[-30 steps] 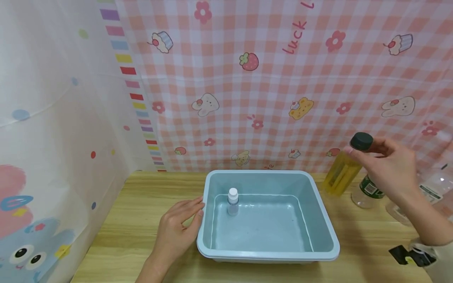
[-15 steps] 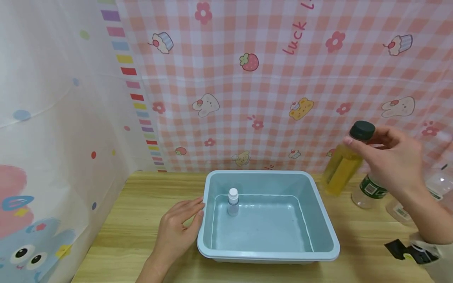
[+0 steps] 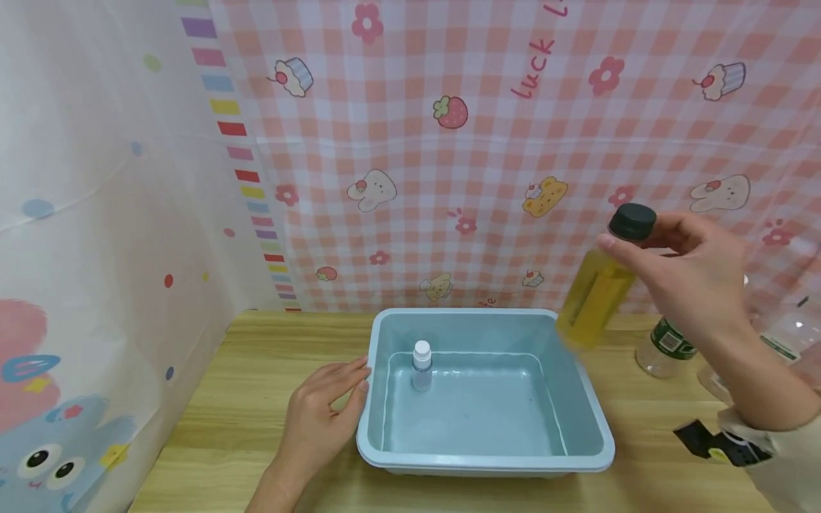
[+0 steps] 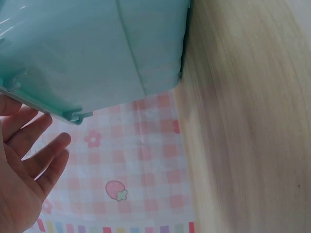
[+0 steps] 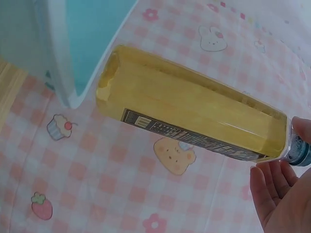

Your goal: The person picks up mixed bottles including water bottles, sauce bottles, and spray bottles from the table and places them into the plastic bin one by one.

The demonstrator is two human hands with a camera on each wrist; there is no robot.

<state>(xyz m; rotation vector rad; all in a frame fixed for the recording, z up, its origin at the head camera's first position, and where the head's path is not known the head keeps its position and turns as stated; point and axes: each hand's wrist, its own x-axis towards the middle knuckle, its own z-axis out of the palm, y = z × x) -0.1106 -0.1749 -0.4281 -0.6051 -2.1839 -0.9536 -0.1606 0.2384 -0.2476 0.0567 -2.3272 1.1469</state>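
A pale blue-green plastic basin (image 3: 487,462) stands on the wooden table. Inside it, near the left wall, a small clear bottle with a white cap (image 3: 422,365) stands upright. My left hand (image 3: 327,406) rests its fingers against the basin's left rim, and the left wrist view shows them loosely spread at the rim (image 4: 58,116). My right hand (image 3: 695,274) holds a bottle of yellow liquid (image 3: 593,296) by the neck, just below its dark green cap (image 3: 632,221). That bottle hangs tilted in the air, its lower end over the basin's back right corner.
To the right, a clear bottle with a green label (image 3: 667,349) stands on the table (image 3: 256,385). Beyond it is another clear container (image 3: 792,335), partly hidden by the right arm. A pink checked cloth (image 3: 410,157) hangs behind the table, with a white printed cloth (image 3: 128,214) at left.
My right hand has lifted the yellow-liquid bottle and carried it leftward, from beside the basin to over its back right corner. My left hand has stayed at the rim.
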